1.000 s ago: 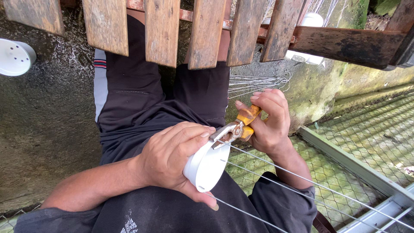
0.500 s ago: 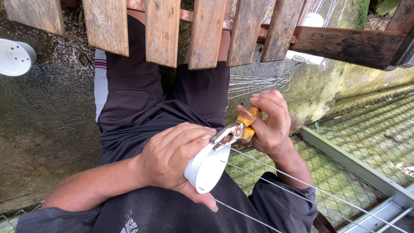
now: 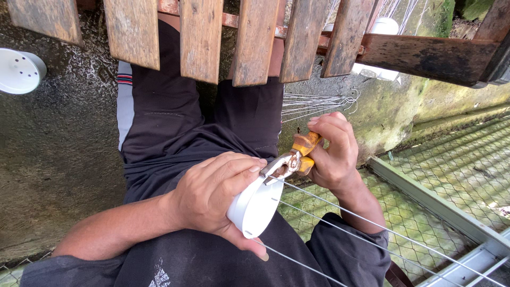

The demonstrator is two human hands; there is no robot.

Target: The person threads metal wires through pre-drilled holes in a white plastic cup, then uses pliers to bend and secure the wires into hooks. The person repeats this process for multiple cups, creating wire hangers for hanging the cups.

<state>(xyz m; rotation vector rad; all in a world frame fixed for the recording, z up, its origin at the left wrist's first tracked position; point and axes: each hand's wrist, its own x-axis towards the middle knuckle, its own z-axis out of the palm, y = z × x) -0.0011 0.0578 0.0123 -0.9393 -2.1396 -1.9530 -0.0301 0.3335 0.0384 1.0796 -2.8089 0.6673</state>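
Pot in my left hand, pliers in my right, both over my lap.

White plastic pot [image 3: 256,206], round and small, sits clamped in my left hand [image 3: 215,194], fingers over its top and thumb under its rim, above my dark trousers [image 3: 175,138]. Just to the right, my right hand [image 3: 334,154] is closed on the orange handles of the pliers [image 3: 291,161], whose metal nose touches the pot's upper rim. Thin wires [image 3: 372,226] run from the pot toward the lower right, across wire mesh [image 3: 462,165]. Another white pot [image 3: 20,72] lies on the concrete at the far left, well apart. Wooden slats [image 3: 255,40] cross the top.
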